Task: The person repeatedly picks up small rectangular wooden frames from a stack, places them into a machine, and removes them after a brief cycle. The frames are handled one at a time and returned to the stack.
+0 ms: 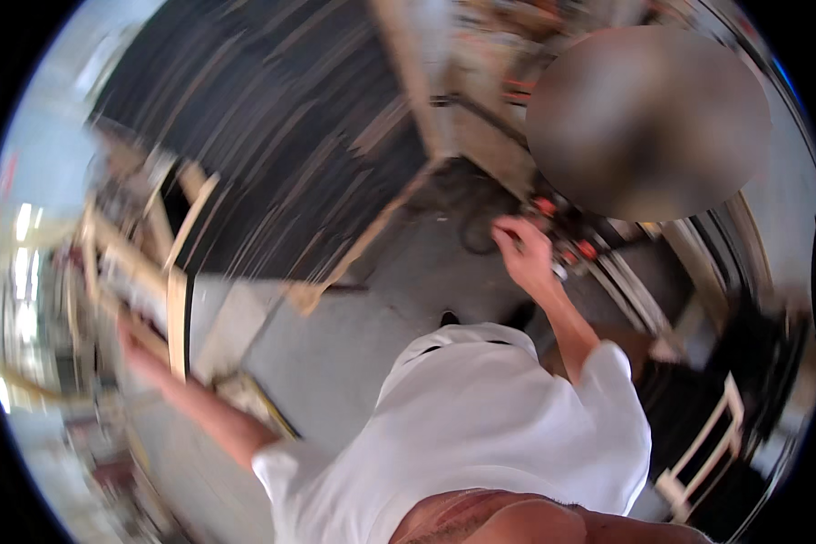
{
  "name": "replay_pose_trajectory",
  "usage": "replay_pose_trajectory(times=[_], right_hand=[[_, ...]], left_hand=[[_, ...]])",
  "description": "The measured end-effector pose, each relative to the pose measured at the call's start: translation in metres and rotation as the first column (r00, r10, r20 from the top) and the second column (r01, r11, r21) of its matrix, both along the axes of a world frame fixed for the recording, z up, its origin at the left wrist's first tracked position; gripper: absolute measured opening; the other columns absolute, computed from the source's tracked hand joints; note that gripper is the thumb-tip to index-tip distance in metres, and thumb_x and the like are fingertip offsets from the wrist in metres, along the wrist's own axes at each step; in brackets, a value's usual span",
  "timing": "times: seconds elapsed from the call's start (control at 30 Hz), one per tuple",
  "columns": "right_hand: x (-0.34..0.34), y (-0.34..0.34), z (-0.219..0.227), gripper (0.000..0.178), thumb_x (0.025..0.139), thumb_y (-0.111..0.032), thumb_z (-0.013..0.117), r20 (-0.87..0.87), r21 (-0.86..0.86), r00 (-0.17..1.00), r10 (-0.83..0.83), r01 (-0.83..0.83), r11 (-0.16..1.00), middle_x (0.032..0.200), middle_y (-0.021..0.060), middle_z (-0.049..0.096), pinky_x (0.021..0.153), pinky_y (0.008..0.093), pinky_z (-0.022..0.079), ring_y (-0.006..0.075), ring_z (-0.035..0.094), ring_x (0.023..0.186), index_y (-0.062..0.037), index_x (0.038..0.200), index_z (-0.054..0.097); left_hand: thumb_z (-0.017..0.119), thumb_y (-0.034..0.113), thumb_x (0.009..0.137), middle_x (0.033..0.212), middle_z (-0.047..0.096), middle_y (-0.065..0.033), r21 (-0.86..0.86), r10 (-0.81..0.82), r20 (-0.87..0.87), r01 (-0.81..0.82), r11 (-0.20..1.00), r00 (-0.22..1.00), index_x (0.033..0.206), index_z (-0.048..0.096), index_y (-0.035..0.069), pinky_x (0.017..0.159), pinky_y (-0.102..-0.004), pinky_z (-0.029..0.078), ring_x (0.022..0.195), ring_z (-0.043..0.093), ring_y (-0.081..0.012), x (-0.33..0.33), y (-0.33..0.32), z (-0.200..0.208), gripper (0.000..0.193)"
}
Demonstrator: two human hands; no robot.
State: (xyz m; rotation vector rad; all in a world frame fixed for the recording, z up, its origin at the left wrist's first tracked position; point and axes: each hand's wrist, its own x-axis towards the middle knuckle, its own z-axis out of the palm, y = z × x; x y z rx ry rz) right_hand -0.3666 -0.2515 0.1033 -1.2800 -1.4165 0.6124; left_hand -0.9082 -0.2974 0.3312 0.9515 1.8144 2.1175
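My left arm reaches out to the left, and my left hand point(138, 343) is beside a pale wooden frame point(178, 313) with slats and posts. Motion smears its fingers, so I cannot see whether they grip the wood. In front of me and to the right, my right hand point(524, 252) is raised over the floor with its fingers curled in toward the thumb. Whatever it may hold is too small or hidden. Close to that hand are red-and-black tools or machine parts point(582, 247). A large dark, streaked panel or tabletop point(290, 136) with a wooden edge fills the upper left.
Grey floor point(408, 263) lies between the dark panel and my body. A yellow-edged flat item point(254, 403) is on the floor at left. Long pale bars point(635, 295) and a light wooden chair-like frame point(707, 444) stand to the right. A blurred oval hides the upper right.
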Motion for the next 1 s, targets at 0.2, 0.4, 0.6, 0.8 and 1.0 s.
replay_pose_trajectory(times=[0.2, 0.4, 0.6, 0.8, 1.0], right_hand=[[-0.064, -0.011, -0.045, 0.014, 0.085, -0.008, 0.068, 0.037, -0.210, 0.985, 0.167, -0.156, 0.965, 0.085, 0.0121, 0.069, 0.068, 0.0314, 0.052, 0.0209, 0.066, 0.074, -0.0019, 0.098, 0.068], [-0.064, -0.005, -0.070, 0.020, 0.083, -0.010, 0.068, 0.195, -0.331, 0.950, 0.245, -0.172, 0.928, 0.087, 0.0141, 0.070, 0.071, 0.0343, 0.053, 0.0249, 0.069, 0.079, -0.0015, 0.101, 0.067], [-0.058, -0.022, -0.086, 0.024, 0.083, -0.010, 0.069, 0.268, -0.395, 0.934, 0.234, -0.114, 0.911, 0.093, 0.0144, 0.070, 0.075, 0.0367, 0.054, 0.0274, 0.069, 0.082, -0.0012, 0.105, 0.066], [-0.048, -0.042, -0.072, 0.026, 0.083, -0.010, 0.069, 0.237, -0.478, 0.951, 0.198, -0.063, 0.876, 0.096, 0.0138, 0.070, 0.074, 0.0390, 0.055, 0.0290, 0.069, 0.081, -0.0011, 0.107, 0.065], [0.024, -0.073, 0.022, 0.027, 0.079, -0.007, 0.070, 0.503, -0.158, 0.864, -0.008, 0.101, 0.982, 0.090, 0.0155, 0.065, 0.074, 0.0427, 0.052, 0.0345, 0.064, 0.086, -0.0024, 0.104, 0.062]], left_hand=[[0.042, 0.020, 0.100, 0.081, 0.063, -0.0079, -0.097, -0.326, 0.263, 0.361, 0.927, 0.908, 0.106, 0.059, -0.003, 0.062, -0.0257, 0.051, 0.067, 0.058, -0.0157, -0.132, 0.064, -0.010, 0.028], [0.052, 0.022, 0.094, 0.081, 0.065, -0.0121, -0.295, -0.181, 0.242, 0.250, 0.922, 0.953, 0.096, 0.063, -0.004, 0.059, -0.0307, 0.053, 0.065, 0.063, -0.0187, -0.120, 0.136, -0.036, 0.028], [0.060, 0.025, 0.089, 0.093, 0.068, -0.0148, -0.327, -0.260, 0.086, 0.274, 0.904, 0.962, 0.106, 0.063, -0.008, 0.074, -0.0360, 0.051, 0.078, 0.064, -0.0215, -0.082, 0.181, -0.031, 0.038], [0.058, 0.022, 0.093, 0.112, 0.063, -0.0138, 0.041, 0.034, -0.235, -0.025, 0.999, 0.971, 0.124, 0.054, -0.008, 0.088, -0.0291, 0.045, 0.101, 0.057, -0.0182, -0.068, 0.139, -0.028, 0.043], [0.050, 0.015, 0.097, 0.116, 0.060, -0.0173, 0.543, -0.019, -0.281, 0.175, 0.821, 0.960, 0.118, 0.057, -0.004, 0.092, -0.0343, 0.051, 0.102, 0.061, -0.0241, 0.116, 0.063, -0.024, 0.029]])
